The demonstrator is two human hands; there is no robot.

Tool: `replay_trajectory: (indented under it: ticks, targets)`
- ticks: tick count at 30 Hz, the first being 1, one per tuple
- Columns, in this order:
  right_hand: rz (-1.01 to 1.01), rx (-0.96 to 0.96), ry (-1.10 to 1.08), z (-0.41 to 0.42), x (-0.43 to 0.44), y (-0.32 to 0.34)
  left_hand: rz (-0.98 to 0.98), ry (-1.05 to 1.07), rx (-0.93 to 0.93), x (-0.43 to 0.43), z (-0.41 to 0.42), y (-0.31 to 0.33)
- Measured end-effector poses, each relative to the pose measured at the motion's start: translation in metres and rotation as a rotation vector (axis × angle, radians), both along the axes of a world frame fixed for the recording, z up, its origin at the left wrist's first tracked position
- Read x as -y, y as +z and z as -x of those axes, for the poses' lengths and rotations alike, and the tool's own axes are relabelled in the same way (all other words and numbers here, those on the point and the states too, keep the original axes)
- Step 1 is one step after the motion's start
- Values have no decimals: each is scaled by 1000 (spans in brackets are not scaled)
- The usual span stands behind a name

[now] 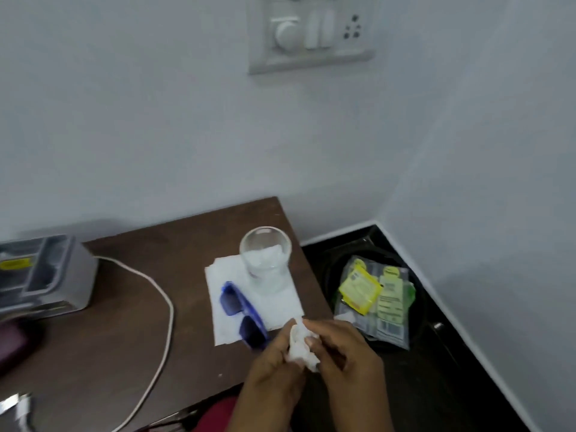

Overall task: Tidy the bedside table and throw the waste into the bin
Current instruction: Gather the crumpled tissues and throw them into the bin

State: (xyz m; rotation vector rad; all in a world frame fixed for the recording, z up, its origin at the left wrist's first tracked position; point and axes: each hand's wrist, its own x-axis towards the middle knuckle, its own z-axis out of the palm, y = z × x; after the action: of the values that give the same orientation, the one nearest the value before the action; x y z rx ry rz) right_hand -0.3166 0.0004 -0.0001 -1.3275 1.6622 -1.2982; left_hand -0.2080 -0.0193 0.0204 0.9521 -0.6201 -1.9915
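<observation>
A crumpled white tissue (300, 346) is held between both my hands over the front right corner of the dark brown bedside table (124, 322). My left hand (274, 378) grips it from the left and my right hand (346, 353) pinches it from the right. Behind them a flat white napkin (290, 302) lies on the table with blue sunglasses (241, 313) and a clear glass (265, 260) on it. On the floor to the right stands a black bin (417, 332) holding yellow and green wrappers (374, 297).
A grey box-like device (43, 272) sits at the table's left, with a white cable (162, 307) curving toward the front edge. A dark purple object (12, 344) lies at the far left. White walls meet behind the bin; a switch panel (308, 32) hangs above.
</observation>
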Motion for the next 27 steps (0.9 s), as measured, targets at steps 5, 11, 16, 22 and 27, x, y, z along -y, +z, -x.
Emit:
replay_trajectory:
  ticks: [5,11,16,22,27]
  targets:
    - [-229,245,102,60,-16,7,168,-163,355,8,53,-33]
    - [-135,67,-232,116,5,-6,231,-143,524,41,125,-29]
    - [-121,-20,-328,162,47,-58,405,-247,681,77,166,-49]
    - [-326,-123,-312,193,60,-115,437,-280,953,79,160,-70]
    - [-338,-69,-353,188,39,-126,478,-318,1002,59,149,-61]
